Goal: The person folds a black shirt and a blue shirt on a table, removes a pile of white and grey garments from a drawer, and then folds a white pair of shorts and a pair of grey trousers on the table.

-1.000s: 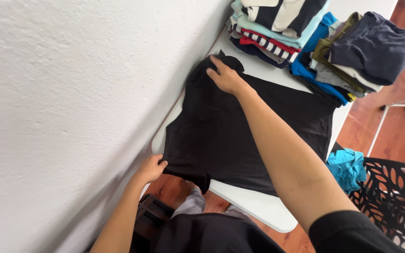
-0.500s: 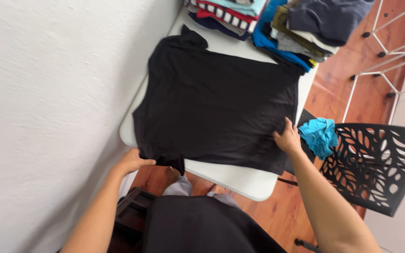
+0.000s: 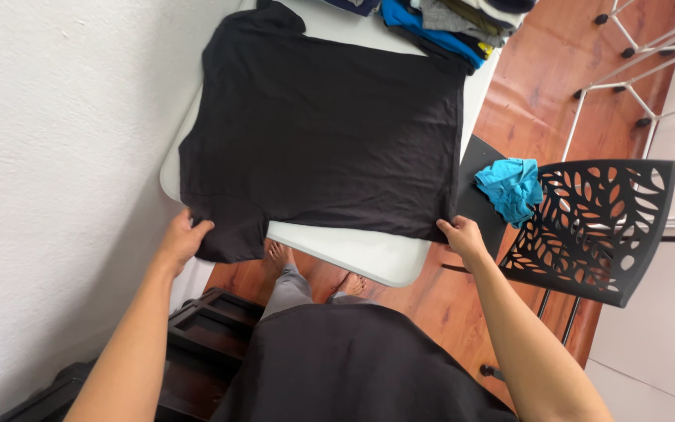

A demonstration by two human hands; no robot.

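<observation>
White tabletop (image 3: 353,252) against the wall carries a black T-shirt (image 3: 330,133) spread flat, its near edge pinched by the left hand (image 3: 181,238) fingers at the sleeve and the right hand (image 3: 461,237) fingers at the hem corner, which keeps the cloth taut

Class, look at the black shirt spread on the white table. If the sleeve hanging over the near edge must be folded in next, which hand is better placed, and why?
Probably the left hand: it already grips the black shirt beside the hanging sleeve. The right hand pinches the opposite hem corner, across the white table.
</observation>
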